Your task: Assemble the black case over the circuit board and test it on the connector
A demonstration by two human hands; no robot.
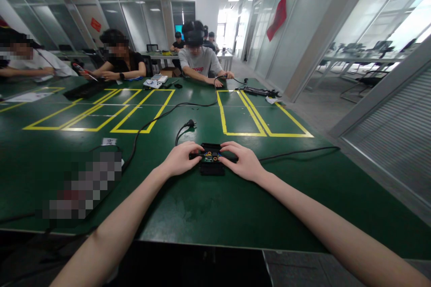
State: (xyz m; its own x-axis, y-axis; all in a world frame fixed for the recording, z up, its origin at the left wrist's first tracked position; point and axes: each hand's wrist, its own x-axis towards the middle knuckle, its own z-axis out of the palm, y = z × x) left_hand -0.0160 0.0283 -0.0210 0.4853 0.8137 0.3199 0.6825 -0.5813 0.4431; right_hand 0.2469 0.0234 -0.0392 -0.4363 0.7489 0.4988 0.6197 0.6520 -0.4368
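Note:
In the head view, an opened black power adapter (212,170) lies on the green table (188,224) in front of me. Its green circuit board (208,158), with copper-coloured coils, shows between two black case halves. My left hand (182,159) is closed at the adapter's left end, thumb and fingers around the black cord entry there. At the opposite end, my right hand (244,162) pinches the other cord entry, its fingertips at the case edge. The fingers partly hide both ends. A plug (190,123) on a short black cord lies just beyond my left hand.
A black cable (299,151) runs off to the right. Another long cord (161,111) crosses the table from a blurred-out object (87,184) on the left. Yellow tape rectangles (266,134) mark the surface. Across the table, a person in a grey shirt (198,60) handles a cable.

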